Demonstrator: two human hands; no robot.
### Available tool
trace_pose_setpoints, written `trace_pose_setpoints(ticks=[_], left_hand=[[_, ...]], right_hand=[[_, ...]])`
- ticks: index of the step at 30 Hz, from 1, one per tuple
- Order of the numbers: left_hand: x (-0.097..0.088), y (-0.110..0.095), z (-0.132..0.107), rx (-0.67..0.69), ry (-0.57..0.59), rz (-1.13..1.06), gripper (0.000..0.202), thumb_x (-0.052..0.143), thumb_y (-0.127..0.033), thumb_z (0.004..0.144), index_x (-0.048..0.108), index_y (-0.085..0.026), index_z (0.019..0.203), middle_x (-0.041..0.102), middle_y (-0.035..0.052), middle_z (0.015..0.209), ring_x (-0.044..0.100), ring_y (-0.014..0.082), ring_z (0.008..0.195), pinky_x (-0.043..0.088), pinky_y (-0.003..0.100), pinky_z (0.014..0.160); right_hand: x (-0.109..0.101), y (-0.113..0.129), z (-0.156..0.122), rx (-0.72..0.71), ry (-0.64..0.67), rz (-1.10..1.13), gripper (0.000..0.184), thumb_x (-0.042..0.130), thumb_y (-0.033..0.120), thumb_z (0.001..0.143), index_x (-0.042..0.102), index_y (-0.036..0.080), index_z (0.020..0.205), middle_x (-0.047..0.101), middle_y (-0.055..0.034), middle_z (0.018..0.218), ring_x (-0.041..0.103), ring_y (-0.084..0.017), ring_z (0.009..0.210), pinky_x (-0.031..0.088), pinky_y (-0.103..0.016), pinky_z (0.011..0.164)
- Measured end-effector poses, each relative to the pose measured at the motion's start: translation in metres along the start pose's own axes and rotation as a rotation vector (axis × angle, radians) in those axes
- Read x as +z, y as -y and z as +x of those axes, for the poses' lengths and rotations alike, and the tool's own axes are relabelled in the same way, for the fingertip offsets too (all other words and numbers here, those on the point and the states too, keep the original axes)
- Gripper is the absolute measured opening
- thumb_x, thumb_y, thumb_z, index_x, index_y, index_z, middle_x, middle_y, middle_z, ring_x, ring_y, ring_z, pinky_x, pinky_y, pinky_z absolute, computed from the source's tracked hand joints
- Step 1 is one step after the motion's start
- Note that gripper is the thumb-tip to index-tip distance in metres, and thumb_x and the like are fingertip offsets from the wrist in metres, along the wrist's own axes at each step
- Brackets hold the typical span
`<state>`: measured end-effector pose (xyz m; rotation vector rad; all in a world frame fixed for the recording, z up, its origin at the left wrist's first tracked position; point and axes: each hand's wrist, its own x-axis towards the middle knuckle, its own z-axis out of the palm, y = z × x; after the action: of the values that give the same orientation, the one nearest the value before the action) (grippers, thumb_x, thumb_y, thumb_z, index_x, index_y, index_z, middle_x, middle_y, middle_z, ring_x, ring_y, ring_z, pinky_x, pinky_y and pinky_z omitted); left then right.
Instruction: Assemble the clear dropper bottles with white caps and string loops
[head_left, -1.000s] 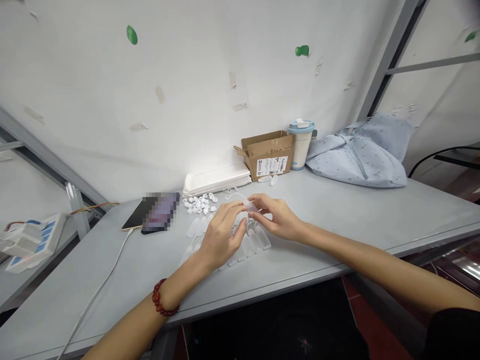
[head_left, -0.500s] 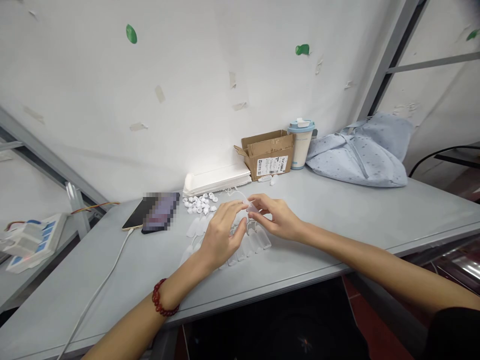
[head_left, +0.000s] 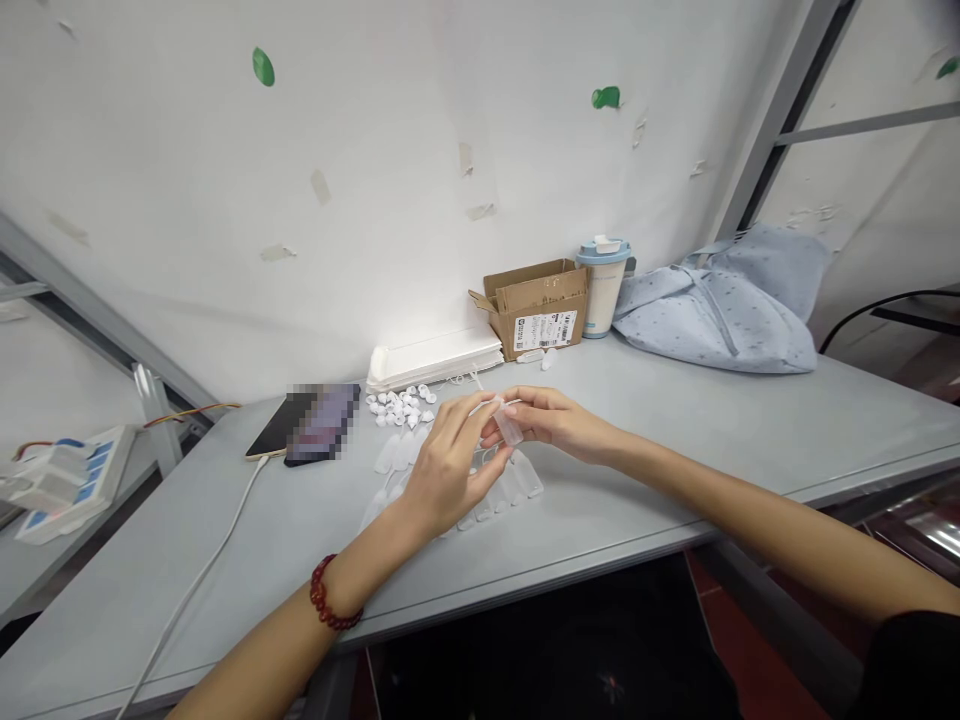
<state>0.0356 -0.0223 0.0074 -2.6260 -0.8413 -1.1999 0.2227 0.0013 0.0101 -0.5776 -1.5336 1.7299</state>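
Both hands meet over the surface [head_left: 660,405], around one small translucent tube [head_left: 511,428]. The right hand [head_left: 564,424] has it in a narrow pinch, the thumb on the near side and fingers behind; the tube tilts, its wider end downward. The fingertips of the left hand [head_left: 456,458] are bent over at the tube's upper end, with the thumb lower and apart from them; whether that grip closes on the tube I cannot tell. A bead bracelet [head_left: 320,600] circles the left wrist.

Under and beside the hands, more translucent tubes [head_left: 526,474] lie side by side on the surface, partly hidden by the left hand. Just beyond them is a loose heap of small white caps [head_left: 397,408], and behind that heap a flat white stack [head_left: 439,360] rests near the wall [head_left: 375,150]. Right of the stack stands an open cardboard box [head_left: 544,310], with a lidded cup [head_left: 602,292] beside it and a pale blue bag [head_left: 720,320] next in line. To the left lies a phone [head_left: 268,430] with a white cable [head_left: 214,575] plugged into it.
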Motion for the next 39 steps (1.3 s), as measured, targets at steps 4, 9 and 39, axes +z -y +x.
trace_pose_setpoints(ticks=[4,9,39], left_hand=[[0.003,-0.001,0.0,0.006,-0.017,0.023,0.044,0.059,-0.018,0.082,0.044,-0.017,0.123,0.053,0.0142,0.121,0.048,0.0259,0.114,0.044,0.045,0.094],[0.003,-0.004,0.001,0.001,-0.042,0.01,0.041,0.061,-0.018,0.081,0.047,-0.016,0.12,0.054,0.0142,0.118,0.048,0.026,0.113,0.043,0.045,0.094],[0.026,-0.022,0.005,-0.15,0.429,-0.153,0.034,0.067,-0.034,0.077,0.054,-0.016,0.102,0.059,0.0088,0.098,0.047,0.0252,0.101,0.045,0.04,0.086]], right_hand=[[-0.002,-0.001,0.001,0.036,0.086,0.121,0.02,0.053,0.029,0.089,0.055,0.016,0.103,0.069,-0.0093,0.096,0.066,-0.018,0.092,0.046,-0.037,0.089],[-0.005,0.005,0.0,0.048,0.163,0.082,0.022,0.053,0.029,0.089,0.055,0.015,0.106,0.069,-0.0081,0.092,0.066,-0.016,0.09,0.047,-0.035,0.088],[-0.047,0.018,-0.003,0.575,0.377,-0.642,0.043,0.057,0.054,0.078,0.06,0.011,0.075,0.066,-0.0036,0.062,0.06,-0.011,0.048,0.035,-0.018,0.039]])
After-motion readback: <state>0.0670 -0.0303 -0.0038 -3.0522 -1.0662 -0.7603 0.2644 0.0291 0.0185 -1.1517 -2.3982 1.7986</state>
